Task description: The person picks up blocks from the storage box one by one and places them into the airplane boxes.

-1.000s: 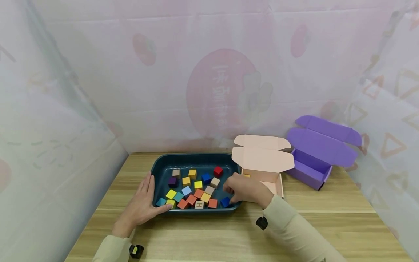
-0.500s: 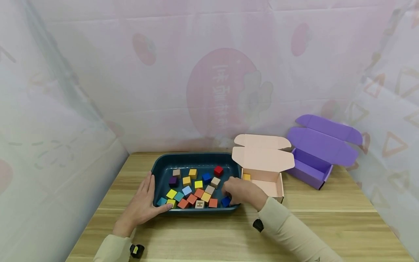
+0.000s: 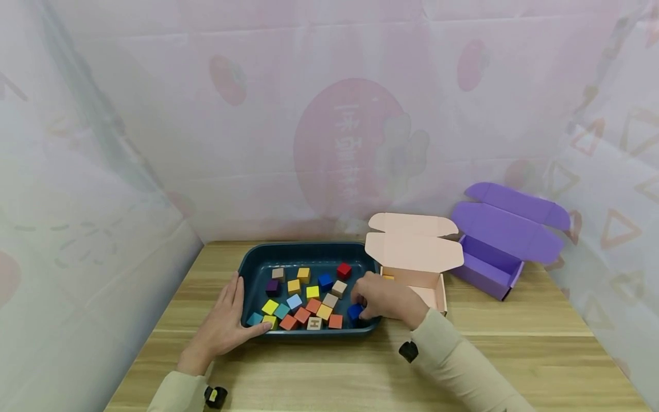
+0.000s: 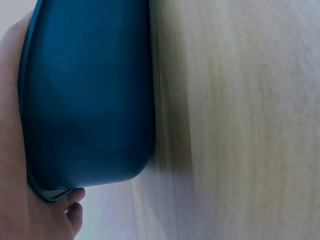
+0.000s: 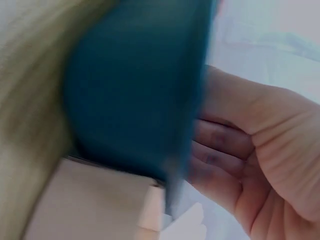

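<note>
A dark teal tray holds several coloured wooden cubes. My left hand rests on its front left corner, fingers lying straight along the left side and thumb over the front rim. In the left wrist view that hand lies along the tray's rim. At the tray's right end my right hand pinches a dark blue cube between thumb and fingers. The right wrist view has the tray wall hiding my fingertips and the cube, with the palm beyond it.
An open peach box stands against the tray's right end, with a yellow cube partly visible inside. Behind it to the right is an open purple box. A printed cloth walls off the wooden table.
My right hand has closed on the dark blue cube, which has shifted slightly up and away from the tray's front wall. The left hand stays on the tray.
</note>
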A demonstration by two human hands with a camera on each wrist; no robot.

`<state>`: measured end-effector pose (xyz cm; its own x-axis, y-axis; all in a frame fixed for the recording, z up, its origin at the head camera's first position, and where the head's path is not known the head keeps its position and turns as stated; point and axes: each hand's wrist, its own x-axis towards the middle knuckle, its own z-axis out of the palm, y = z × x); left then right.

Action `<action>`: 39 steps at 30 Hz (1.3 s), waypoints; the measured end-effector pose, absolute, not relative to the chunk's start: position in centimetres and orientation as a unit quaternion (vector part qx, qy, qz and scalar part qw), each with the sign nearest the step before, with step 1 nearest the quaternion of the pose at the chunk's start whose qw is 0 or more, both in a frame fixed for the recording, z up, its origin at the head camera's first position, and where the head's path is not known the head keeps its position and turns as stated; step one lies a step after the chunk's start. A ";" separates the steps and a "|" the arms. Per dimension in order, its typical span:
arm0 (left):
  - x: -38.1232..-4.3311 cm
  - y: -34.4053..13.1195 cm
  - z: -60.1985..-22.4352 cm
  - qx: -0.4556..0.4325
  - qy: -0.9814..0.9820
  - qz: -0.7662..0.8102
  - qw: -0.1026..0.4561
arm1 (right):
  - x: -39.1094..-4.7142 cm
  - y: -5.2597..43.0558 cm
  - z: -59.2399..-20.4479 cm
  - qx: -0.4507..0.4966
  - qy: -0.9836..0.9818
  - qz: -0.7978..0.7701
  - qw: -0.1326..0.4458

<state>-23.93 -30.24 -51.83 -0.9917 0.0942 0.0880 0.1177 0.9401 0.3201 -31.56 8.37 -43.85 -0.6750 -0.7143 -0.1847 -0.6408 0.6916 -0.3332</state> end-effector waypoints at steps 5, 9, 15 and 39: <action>-24.0 -30.2 -51.8 -0.052 -0.984 -0.166 0.035 | -32.2 9.7 -41.9 -0.358 0.907 -0.155 0.156; -24.0 -30.2 -51.8 -0.053 -0.984 -0.167 0.036 | -32.8 11.2 -40.5 -0.377 0.898 -0.187 0.129; -24.1 -30.2 -51.9 -0.054 -0.984 -0.166 0.038 | -33.5 13.9 -39.1 -0.385 0.895 -0.210 0.082; -24.0 -30.2 -51.9 -0.056 -0.984 -0.163 0.040 | -35.0 19.2 -45.1 -0.258 0.938 -0.213 0.092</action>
<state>-23.99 -30.23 -51.93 -0.9906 0.0964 0.0973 0.1226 0.9405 0.3169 -35.05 19.19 -45.08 -0.8495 -0.5239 -0.0626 -0.4452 0.7755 -0.4476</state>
